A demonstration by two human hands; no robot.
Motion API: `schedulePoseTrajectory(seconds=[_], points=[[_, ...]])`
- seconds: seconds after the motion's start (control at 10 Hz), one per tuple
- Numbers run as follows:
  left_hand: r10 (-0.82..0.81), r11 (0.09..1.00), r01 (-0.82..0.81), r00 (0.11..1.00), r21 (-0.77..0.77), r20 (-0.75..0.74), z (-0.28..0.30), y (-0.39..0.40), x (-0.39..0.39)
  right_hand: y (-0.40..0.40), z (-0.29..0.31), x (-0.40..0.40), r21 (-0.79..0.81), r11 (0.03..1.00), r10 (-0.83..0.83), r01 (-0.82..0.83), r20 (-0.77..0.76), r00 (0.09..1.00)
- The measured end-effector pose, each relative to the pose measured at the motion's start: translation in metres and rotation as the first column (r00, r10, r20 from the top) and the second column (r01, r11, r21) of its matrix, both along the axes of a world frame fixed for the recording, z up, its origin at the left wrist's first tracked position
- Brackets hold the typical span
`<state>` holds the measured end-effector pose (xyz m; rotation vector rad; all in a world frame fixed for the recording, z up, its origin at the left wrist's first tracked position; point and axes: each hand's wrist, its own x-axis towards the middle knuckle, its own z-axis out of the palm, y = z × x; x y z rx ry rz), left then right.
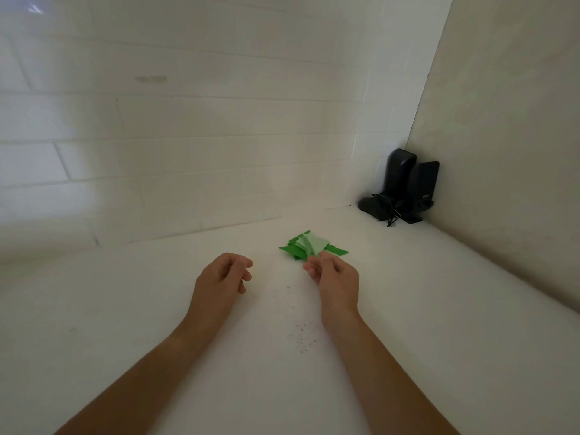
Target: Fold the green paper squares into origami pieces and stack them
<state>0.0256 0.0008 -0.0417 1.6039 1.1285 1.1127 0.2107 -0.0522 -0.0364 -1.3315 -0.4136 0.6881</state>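
A small heap of folded green paper pieces (299,250) lies on the white table (439,309), right of centre. A pale green folded piece (312,243) is on top of it, and my right hand (334,273) pinches its near corner between thumb and fingertips. My left hand (224,274) hovers to the left of the heap, apart from it, with its fingers loosely curled and nothing in them.
Two black desktop speakers (405,189) with tangled cables stand in the far right corner where the white brick wall (188,152) meets the side wall. A scatter of dark specks (303,337) marks the table between my forearms.
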Motion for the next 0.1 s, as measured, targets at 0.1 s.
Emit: schedulePoseTrajectory(seconds=[0.1], points=[[0.021,0.997,-0.023,0.999,0.068,0.027,0.0071,-0.0066,0.0011,-0.0013,0.0024,-0.0010,-0.022,1.000,-0.006,0.007,0.029,1.000]])
